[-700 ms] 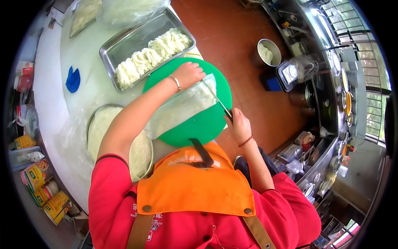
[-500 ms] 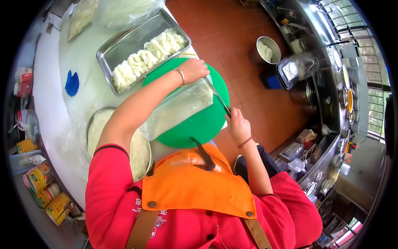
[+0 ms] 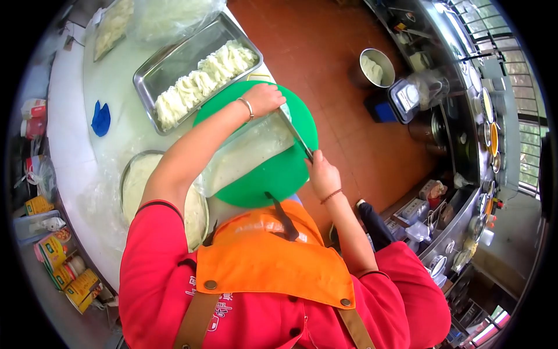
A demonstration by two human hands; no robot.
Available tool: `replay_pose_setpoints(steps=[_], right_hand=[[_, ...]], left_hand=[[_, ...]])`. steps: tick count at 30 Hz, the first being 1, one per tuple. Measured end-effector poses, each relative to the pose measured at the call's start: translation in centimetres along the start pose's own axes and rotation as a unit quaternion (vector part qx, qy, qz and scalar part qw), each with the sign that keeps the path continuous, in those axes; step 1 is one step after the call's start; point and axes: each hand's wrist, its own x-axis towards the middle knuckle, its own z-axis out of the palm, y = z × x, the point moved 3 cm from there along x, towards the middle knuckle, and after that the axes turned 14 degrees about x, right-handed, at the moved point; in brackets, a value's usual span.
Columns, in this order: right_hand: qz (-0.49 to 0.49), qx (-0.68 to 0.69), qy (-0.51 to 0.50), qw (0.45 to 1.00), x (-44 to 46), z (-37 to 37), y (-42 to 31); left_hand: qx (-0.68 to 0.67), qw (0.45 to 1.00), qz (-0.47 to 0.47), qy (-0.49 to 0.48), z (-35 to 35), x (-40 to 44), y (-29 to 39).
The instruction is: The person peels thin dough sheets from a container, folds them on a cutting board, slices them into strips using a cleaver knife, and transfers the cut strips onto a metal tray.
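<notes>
A knife point(image 3: 296, 132) lies slantwise over the right end of a pale, flat slab point(image 3: 250, 152), which rests on a round green cutting board point(image 3: 256, 189). My right hand point(image 3: 324, 175) is wrapped round the knife's handle, at the board's right edge. At the far end of the blade, my left hand point(image 3: 263, 100) is closed on the knife's tip; its fingertips are partly hidden. Clear plastic film point(image 3: 199, 185) shows at the slab's left end. Behind the board, a metal tray point(image 3: 168, 64) holds a row of white, folded pieces point(image 3: 203, 81).
Left of the board stands a round container point(image 3: 197, 224) of pale, doughy material, partly under my left arm. A blue object point(image 3: 100, 118) lies on the white table point(image 3: 75, 104). Plastic bags point(image 3: 174, 17) sit behind the tray. A metal pot point(image 3: 376, 68) stands across the floor.
Both hands and the knife have shifted slightly left over the slab's right end. At the lower right, a dark-clothed leg with a shoe shows in a different position.
</notes>
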Motion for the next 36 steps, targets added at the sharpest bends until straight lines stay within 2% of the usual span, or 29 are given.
replay_pose_setpoints(steps=[4,8,11,14,20,22,23,27,29,32,36], right_hand=[[-0.011,0.001,0.023,1.000,-1.1,-1.8,-2.4],[0.007,-0.008,-0.023,1.000,0.1,0.8,0.8],[-0.017,-0.012,0.002,1.000,-0.7,-1.8,-2.6],[-0.012,-0.002,0.001,1.000,-1.2,0.6,-0.7],[-0.012,-0.010,-0.015,1.000,-0.7,-0.3,-3.1],[-0.018,0.011,-0.025,0.999,-0.8,2.0,-1.3],[0.010,-0.006,-0.035,0.999,-0.5,3.1,-0.5],[-0.021,-0.022,-0.022,0.999,-0.4,0.6,-3.4],[-0.015,-0.005,-0.018,1.000,-1.3,0.9,-3.5],[0.009,-0.026,-0.056,0.998,-0.6,3.4,-1.7],[-0.010,-0.034,-0.025,0.999,-1.7,0.7,-5.0]], left_hand=[[-0.014,1.000,0.001,0.011,-1.8,-0.4,0.3],[-0.043,0.998,0.005,-0.042,-0.2,-0.5,0.3],[-0.057,0.998,-0.010,0.002,-1.9,-0.8,0.2],[-0.042,0.996,-0.016,-0.072,-0.4,-1.6,0.7],[-0.045,0.998,-0.024,0.023,-2.8,-2.6,-0.1],[-0.053,0.998,-0.017,-0.003,-1.3,-3.2,0.2],[-0.056,0.998,-0.014,-0.014,-0.6,-3.5,0.4],[-0.053,0.998,-0.035,-0.012,-2.0,-4.1,-0.2],[-0.057,0.997,-0.042,0.010,-3.1,-4.9,0.2],[-0.063,0.997,-0.049,-0.023,-0.8,-5.1,0.5],[-0.063,0.996,-0.069,-0.002,-2.4,-6.0,0.4]])
